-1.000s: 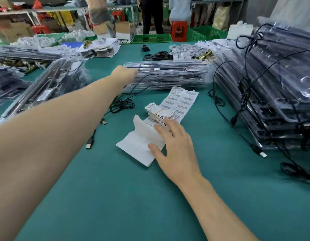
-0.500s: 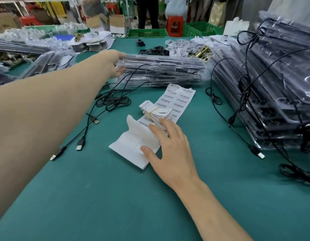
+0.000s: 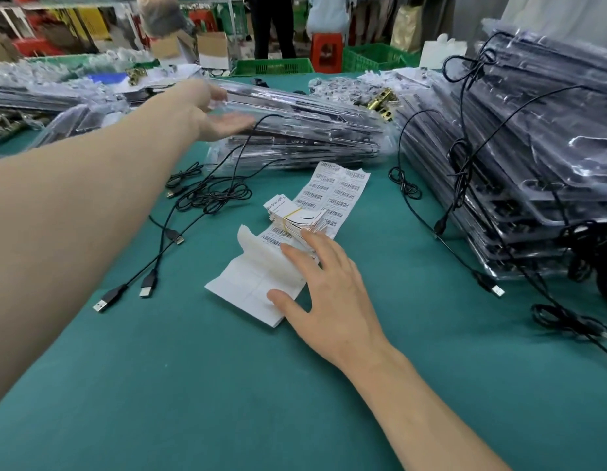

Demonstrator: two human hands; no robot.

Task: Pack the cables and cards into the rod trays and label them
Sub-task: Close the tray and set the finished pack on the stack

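Observation:
A pile of clear plastic rod trays (image 3: 305, 144) lies across the middle of the green table (image 3: 227, 385). My left hand (image 3: 212, 112) grips the left end of the top tray (image 3: 295, 102), thumb above and fingers below, and that end is raised off the pile. My right hand (image 3: 324, 287) rests with straight fingers on the barcode label sheet (image 3: 343, 188) and touches the banded stack of cards (image 3: 295, 215). Black USB cables (image 3: 207, 195) lie tangled left of the cards, their plugs (image 3: 147, 288) pointing toward me.
A tall stack of trays (image 3: 540, 158) with cables draped over it fills the right side, and one cable plug (image 3: 495, 289) lies on the table beside it. More trays (image 3: 67, 120) and bagged parts sit at the left. Green crates (image 3: 273, 66) and people stand behind.
My left hand has taken hold of the top tray's left end and lifted it off the pile. My right hand has stayed on the labels and cards.

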